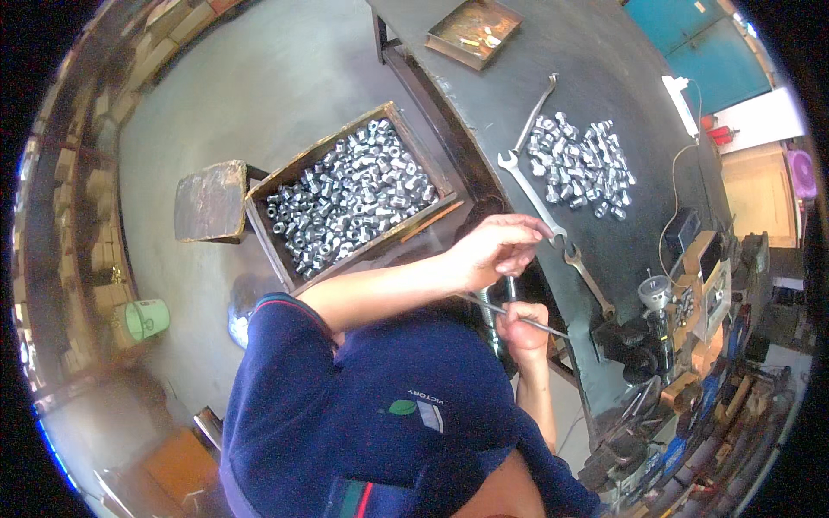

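1. From my end of the head camera, I see the right hand (pixel 525 331) with its fingers closed around a thin rod (pixel 549 328). The rod lies aslant in front of the body, near the table's edge, with an end out on either side of the fist. I judge that mid-length hold steadies both ends.

2. The left hand (pixel 498 252) reaches across from the left, its fingers bent and narrow. A short metal piece (pixel 511 289) shows just below them; I cannot tell whether they grip it. Nor can I tell whether the fingertips touch the silver wrench (pixel 528 192) or merely pass over its end.

3. That wrench lies on the table (pixel 609 73), between the upper wrench (pixel 537 112) and the brown wrench (pixel 591 281). The three run roughly along the near edge, probably so any can be picked up without a long stretch.

4. Beyond the silver wrench sits a loose pile (pixel 570 168) of bolts. No rim holds it, which I think explains its spread.

5. The crate (pixel 319 151) stands off the table's near side, full of similar bolts; its walls hold them in. The shallow tray (pixel 453 53) likely does likewise for its small bits.
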The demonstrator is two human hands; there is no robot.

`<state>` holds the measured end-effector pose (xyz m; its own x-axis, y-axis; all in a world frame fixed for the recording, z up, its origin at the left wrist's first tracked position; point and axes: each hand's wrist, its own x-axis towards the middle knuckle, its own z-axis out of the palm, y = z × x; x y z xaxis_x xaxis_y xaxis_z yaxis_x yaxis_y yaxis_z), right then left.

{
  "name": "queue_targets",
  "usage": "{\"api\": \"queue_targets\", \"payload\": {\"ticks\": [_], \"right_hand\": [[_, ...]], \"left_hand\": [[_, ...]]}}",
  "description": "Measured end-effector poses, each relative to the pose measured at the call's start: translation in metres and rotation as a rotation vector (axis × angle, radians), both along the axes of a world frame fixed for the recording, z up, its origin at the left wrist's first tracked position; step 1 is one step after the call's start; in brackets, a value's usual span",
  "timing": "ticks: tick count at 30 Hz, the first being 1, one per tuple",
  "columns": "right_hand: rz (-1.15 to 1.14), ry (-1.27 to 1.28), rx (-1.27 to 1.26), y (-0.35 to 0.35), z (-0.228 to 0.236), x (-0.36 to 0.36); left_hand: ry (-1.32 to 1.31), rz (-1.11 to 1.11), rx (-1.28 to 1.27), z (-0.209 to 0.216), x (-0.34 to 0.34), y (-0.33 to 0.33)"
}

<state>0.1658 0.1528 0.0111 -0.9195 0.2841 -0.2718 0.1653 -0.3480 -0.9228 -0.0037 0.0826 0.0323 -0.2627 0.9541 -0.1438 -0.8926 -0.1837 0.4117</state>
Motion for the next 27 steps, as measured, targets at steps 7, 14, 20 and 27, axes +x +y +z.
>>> {"api": "queue_targets", "payload": {"ticks": [7, 14, 20, 27], "right_hand": [[0.005, -0.106, 0.160, 0.008, -0.022, 0.018], [0.032, -0.124, 0.156, 0.004, -0.020, 0.011], [0.053, -0.173, 0.300, 0.005, -0.032, 0.016], [0.027, -0.168, 0.311, 0.003, -0.020, 0.017]], "left_hand": [[0.924, 0.344, -0.752, -0.024, -0.089, -0.101], [1.682, 0.202, -1.489, -0.133, -0.155, -0.236], [1.768, -0.281, -1.709, -0.129, -0.144, -0.217], [1.689, -0.198, -1.496, -0.105, -0.154, -0.218]]}}
